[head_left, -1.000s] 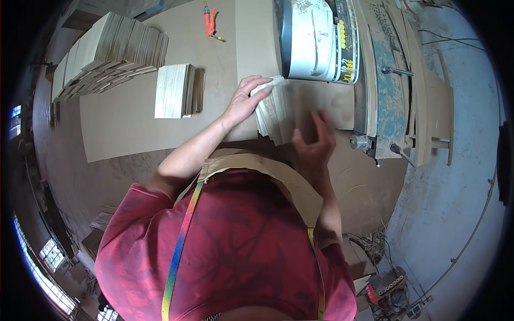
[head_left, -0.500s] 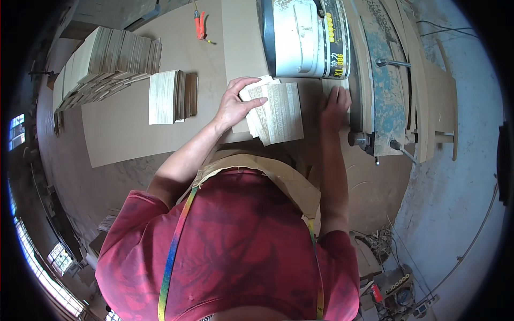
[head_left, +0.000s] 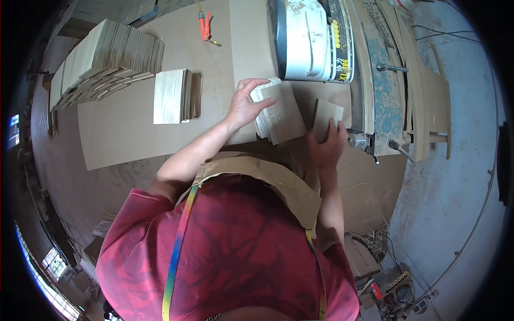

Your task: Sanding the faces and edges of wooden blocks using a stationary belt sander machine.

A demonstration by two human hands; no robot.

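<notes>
My left hand (head_left: 252,102) is closed round a small stack of thin, pale wooden boards (head_left: 285,115), thumb on top and fingers along the far edge. The boards are slightly fanned and lie in front of me. To the right, my right hand (head_left: 327,147) grips a single small wooden board (head_left: 326,115) by its near end, its far end tilted away from me. A gap of table separates this board from the stack. Just beyond both hands stands a large white bucket (head_left: 308,43) with a black band.
A short row of upright wooden boards (head_left: 171,96) stands left of my left hand, with a larger stack (head_left: 110,53) farther left. Red-handled pliers (head_left: 204,27) lie at the far side. A worn blue machine (head_left: 389,91) with lever handles borders the work surface (head_left: 118,144) on the right.
My right hand has come nearer from beside the bucket's base, bringing the single board with it. The left hand still holds the stack, which has shifted slightly to the right.
</notes>
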